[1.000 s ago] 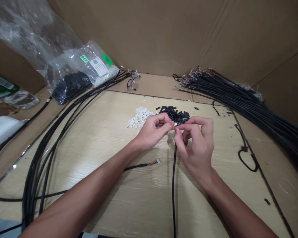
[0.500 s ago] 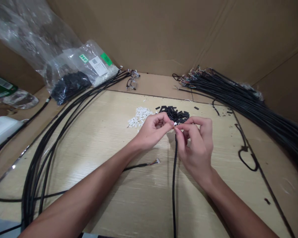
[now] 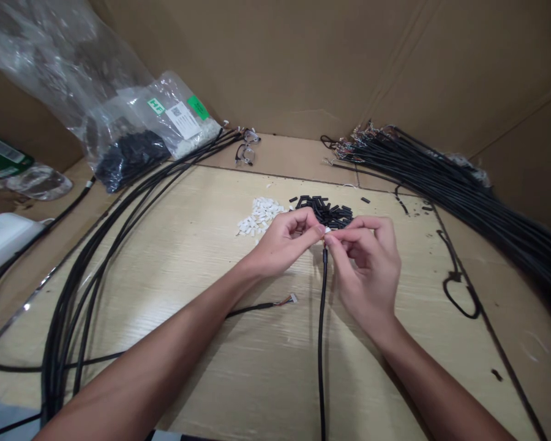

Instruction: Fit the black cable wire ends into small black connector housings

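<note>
Two sets of fingers (image 3: 310, 232) meet in a pinch: the left hand (image 3: 282, 244) grips a small white connector (image 3: 327, 230), and the right hand (image 3: 370, 269) clamps the end of a black cable (image 3: 320, 343) that runs down the desk (image 3: 202, 257). Just behind lie loose white connectors (image 3: 259, 216) and black sleeves (image 3: 331, 212). One clear bag (image 3: 128, 153) at far left holds black parts, its neighbour (image 3: 183, 119) white ones. Since a second ago the pinch has stayed put, with the right wrist slightly further right.
</note>
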`<action>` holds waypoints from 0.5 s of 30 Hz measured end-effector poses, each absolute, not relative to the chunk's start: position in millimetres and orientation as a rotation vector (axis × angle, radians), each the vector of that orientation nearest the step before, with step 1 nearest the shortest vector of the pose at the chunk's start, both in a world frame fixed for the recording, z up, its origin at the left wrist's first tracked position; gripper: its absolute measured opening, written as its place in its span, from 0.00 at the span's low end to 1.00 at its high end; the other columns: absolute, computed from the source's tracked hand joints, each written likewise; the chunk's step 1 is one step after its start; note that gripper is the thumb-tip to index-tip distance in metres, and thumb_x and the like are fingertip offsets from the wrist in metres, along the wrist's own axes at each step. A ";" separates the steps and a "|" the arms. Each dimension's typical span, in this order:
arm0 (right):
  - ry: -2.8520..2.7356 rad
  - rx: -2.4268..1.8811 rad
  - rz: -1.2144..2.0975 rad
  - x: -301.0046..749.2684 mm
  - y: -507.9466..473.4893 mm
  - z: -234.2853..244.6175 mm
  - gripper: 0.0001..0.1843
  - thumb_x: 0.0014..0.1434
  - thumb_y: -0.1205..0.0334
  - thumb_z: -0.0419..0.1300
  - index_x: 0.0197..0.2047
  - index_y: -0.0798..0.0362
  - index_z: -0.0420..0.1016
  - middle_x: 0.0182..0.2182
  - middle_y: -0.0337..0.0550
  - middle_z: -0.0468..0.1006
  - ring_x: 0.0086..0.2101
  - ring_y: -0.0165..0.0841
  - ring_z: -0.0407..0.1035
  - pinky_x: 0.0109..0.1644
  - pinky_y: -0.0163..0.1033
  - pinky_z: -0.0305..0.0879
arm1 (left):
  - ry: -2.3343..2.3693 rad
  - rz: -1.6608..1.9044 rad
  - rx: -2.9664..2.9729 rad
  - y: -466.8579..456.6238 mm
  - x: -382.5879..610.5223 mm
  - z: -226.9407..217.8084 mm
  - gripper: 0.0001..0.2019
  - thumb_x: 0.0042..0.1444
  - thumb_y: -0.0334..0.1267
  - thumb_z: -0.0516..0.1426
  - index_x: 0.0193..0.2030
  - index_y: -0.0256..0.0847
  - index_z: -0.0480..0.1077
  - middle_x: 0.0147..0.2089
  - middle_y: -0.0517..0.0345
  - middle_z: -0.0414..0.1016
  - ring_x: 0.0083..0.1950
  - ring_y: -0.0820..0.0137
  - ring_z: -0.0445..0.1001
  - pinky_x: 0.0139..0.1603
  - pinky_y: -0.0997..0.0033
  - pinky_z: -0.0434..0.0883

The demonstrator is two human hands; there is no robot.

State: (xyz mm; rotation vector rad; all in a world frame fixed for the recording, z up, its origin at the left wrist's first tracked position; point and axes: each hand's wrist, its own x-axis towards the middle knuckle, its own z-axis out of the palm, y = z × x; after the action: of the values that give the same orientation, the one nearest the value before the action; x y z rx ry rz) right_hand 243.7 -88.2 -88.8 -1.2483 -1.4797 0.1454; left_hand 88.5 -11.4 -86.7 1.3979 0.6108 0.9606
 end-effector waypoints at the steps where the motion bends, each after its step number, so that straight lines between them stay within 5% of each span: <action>1: -1.443 -1.255 0.186 243.3 -87.5 -89.1 0.05 0.71 0.69 0.69 0.42 0.49 0.83 0.45 0.43 0.74 0.38 0.31 0.72 0.33 0.36 0.74 | 0.614 0.960 1.376 -11.1 88.6 -86.7 0.26 0.63 0.59 0.71 0.31 0.41 0.69 0.27 0.65 0.66 0.29 0.75 0.62 0.31 0.72 0.60; 7: -1.321 -1.228 0.462 243.4 -84.6 -91.7 0.03 0.72 0.64 0.68 0.42 0.50 0.84 0.48 0.43 0.73 0.29 0.25 0.68 0.26 0.34 0.68 | 0.628 0.967 1.283 -10.8 90.1 -86.3 0.25 0.61 0.57 0.73 0.31 0.42 0.68 0.26 0.65 0.66 0.27 0.77 0.61 0.29 0.71 0.57; 15: -1.370 -1.238 0.434 244.8 -83.8 -92.7 0.04 0.72 0.66 0.67 0.41 0.50 0.82 0.47 0.44 0.73 0.33 0.28 0.71 0.32 0.35 0.73 | 0.613 1.000 1.286 -11.7 91.6 -85.9 0.22 0.61 0.52 0.72 0.30 0.41 0.69 0.26 0.65 0.66 0.29 0.76 0.62 0.31 0.72 0.59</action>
State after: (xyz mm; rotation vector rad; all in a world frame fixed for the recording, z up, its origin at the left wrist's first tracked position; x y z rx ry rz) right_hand 244.8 -83.8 -92.7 -1.2381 -1.3698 0.4343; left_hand 91.6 -11.7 -85.9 1.2860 0.6133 1.0000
